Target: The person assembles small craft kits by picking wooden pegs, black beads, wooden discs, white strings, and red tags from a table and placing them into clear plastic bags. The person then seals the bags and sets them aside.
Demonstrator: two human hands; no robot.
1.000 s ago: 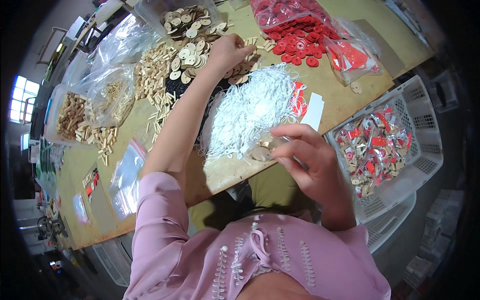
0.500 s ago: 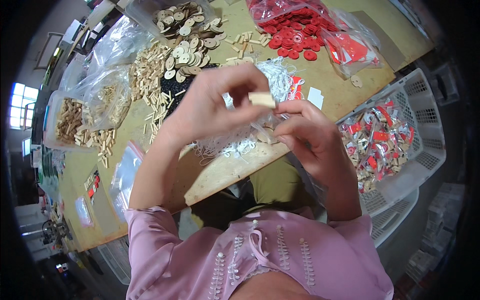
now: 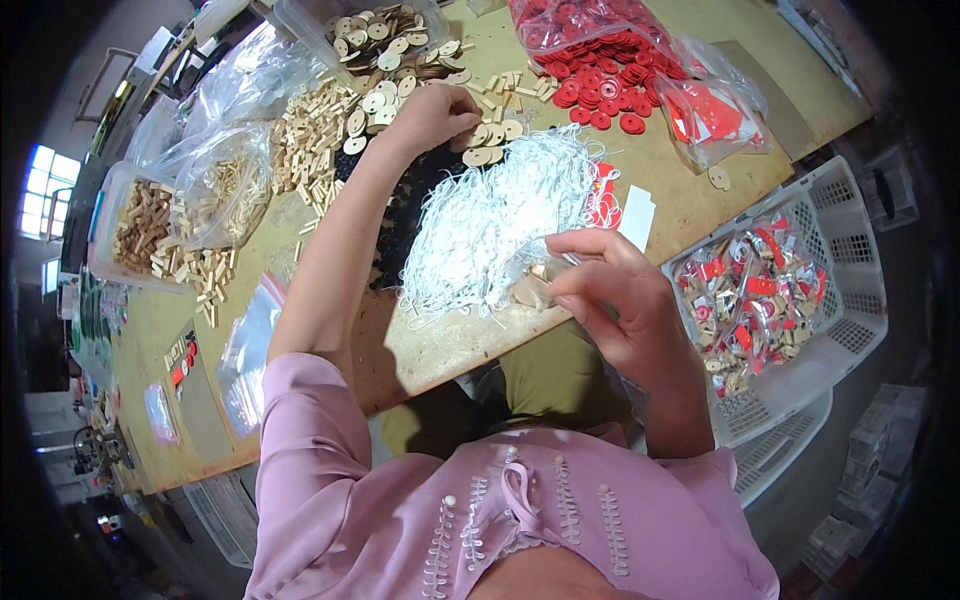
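By the fingers of the right hand, a small clear bag is pinched near its upper edge, at the centre of the frame and just over the near edge of the surface; some wooden pieces are seen inside, and the bag seems to be gripped there so that its mouth is kept uppermost and its contents low. The fingers of the left hand are curled down at the top centre, beside loose wooden discs; whether anything is grasped there cannot be told, since the fingertips are hidden. Between the hands, a heap of white strings is spread, with dark material partly covered by the left forearm. Wooden sticks are heaped at the upper left and red discs at the upper right, probably kept in separate piles so that each kind can be picked out easily. Flat clear bags are laid at the lower left, seemingly within reach. At the right, filled bags are gathered in a white basket, likely to keep them together.
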